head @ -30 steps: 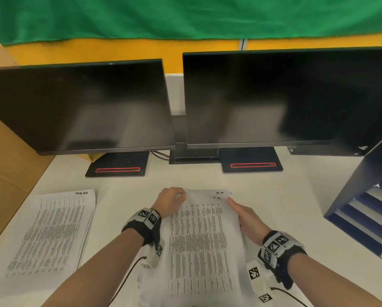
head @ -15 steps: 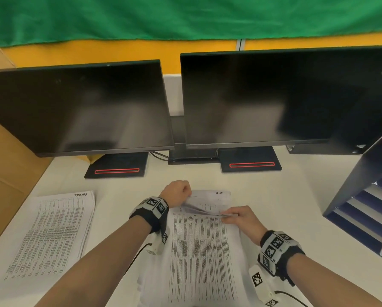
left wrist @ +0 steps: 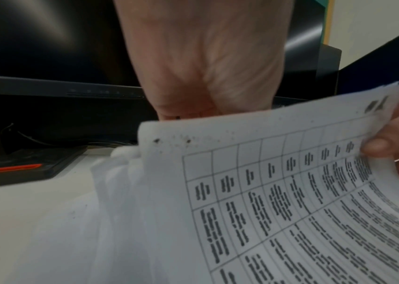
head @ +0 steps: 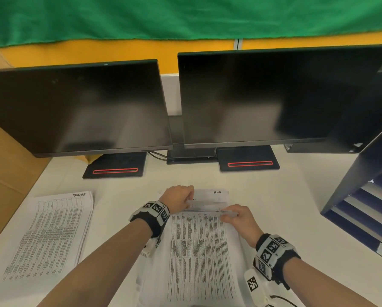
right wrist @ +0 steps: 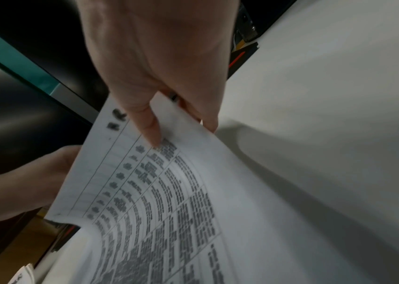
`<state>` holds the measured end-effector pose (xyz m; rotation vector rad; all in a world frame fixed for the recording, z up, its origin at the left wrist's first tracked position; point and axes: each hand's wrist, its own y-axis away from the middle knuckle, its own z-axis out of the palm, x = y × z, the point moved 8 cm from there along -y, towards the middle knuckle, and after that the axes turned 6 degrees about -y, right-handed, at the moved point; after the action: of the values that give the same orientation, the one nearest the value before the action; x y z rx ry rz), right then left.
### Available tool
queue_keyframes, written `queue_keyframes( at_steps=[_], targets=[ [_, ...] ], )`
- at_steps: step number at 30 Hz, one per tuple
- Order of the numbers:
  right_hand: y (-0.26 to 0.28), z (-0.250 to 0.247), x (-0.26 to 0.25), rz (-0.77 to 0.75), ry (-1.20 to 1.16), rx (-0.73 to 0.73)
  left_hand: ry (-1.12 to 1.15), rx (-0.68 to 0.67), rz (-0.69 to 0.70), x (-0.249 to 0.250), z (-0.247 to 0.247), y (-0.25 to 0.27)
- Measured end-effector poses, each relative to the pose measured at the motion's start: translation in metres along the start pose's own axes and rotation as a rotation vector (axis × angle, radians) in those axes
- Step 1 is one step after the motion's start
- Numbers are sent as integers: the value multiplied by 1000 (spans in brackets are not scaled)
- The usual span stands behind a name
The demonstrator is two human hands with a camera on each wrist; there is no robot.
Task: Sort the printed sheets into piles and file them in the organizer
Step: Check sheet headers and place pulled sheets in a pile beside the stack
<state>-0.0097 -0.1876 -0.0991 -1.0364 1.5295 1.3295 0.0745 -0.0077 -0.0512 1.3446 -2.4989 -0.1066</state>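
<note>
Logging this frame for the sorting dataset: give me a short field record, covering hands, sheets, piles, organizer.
left hand: grips the far left edge of the top sheets
right hand: pinches the far right corner of the top sheets
top sheets: far end lifted off the centre stack, curling toward the person
centre stack: on the white desk, printed tables face up
left pile: flat on the desk, untouched
organizer: dark blue, at right; contents unclear

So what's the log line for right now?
left hand: grips top sheet | right hand: pinches its corner | side pile: flat on desk
</note>
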Motion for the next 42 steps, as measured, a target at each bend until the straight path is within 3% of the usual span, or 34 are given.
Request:
queue_keyframes(
  at_steps=[2,4,8,11,16,23,27,30,32,35,37,39,42],
  targets=[
    [0,-8,-2,-37,26,132,90,41,-7,-2,-3,2],
    [0,-10,-5,-75,37,173,248,85,-35,-8,-6,4],
    [-2,-5,-4,-85,2,77,437,-29,-34,-18,1,9],
    [-1,-6,-7,-99,18,50,511,-77,-172,-30,6,8],
    [0,-3,-9,-127,10,14,234,-110,-204,-28,13,0],
    [-4,-2,-5,-70,-31,23,101,-60,-177,-22,12,-1],
    [-4,-6,-6,-79,51,148,45,67,-28,-9,-1,2],
    [-2,-5,-10,-132,65,163,151,-5,47,-2,1,7],
    [-4,-3,-6,-121,46,122,254,-48,-3,-4,5,9],
    [-7,-2,-1,-90,25,86,301,67,-164,-19,2,6],
    [-9,-2,-1,-94,24,70,257,76,-237,-28,3,6],
    [-10,0,-2,-89,30,57,159,39,-244,-31,7,4],
    [-8,-1,-3,-90,26,64,-101,147,-136,-18,-10,3]
  ],
)
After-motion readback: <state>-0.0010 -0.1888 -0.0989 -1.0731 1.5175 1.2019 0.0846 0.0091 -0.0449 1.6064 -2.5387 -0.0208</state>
